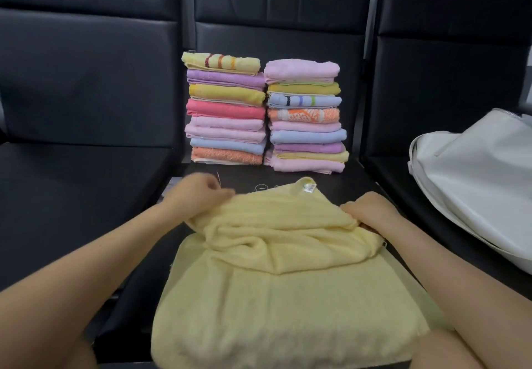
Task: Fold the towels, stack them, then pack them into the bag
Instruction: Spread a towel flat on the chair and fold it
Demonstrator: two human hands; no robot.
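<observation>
Yellow towel [276, 291], both hands gripping; 2 stacks [264, 112] behind.

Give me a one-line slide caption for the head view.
Both hands, left and right, grip a pale yellow terry towel mid-fold before two stacks of folded pastel towels, white bag alongside.
</observation>
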